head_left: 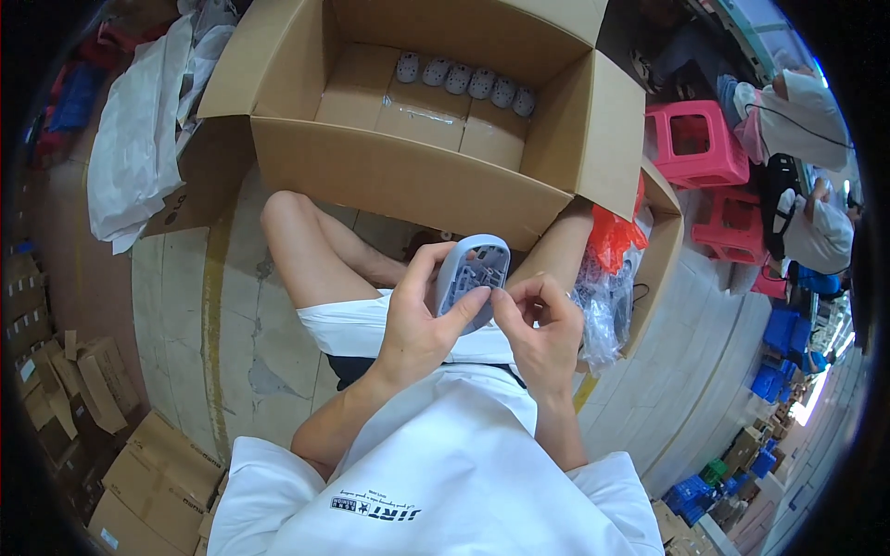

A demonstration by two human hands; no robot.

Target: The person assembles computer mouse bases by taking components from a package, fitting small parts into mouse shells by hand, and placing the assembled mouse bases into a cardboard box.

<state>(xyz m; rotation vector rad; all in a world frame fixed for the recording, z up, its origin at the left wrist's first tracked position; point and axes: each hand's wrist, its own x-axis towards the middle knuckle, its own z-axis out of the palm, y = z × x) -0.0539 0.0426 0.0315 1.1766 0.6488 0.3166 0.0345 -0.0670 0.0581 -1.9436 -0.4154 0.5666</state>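
Observation:
In my left hand [419, 320] I hold a grey plastic housing [475, 269], an oval shell with ribs and moulded posts inside. Its hollow side faces up toward me. The left thumb rests on the near right part of the shell, with the fingers behind its left side. My right hand [540, 320] is at the shell's lower right edge, thumb and forefinger pinched at the rim. Whatever sits between those fingertips is too small to make out. Past my knees stands a big open cardboard box [399, 167], with a row of several similar pale housings [456, 80] along its bottom.
A smaller carton [660, 250] at the right holds clear plastic wrap [603, 310] and a red bag [616, 237]. Pink stools [697, 144] and seated people are beyond it. White sheeting [139, 130] hangs over a carton at the left; flattened cartons [153, 482] lie lower left.

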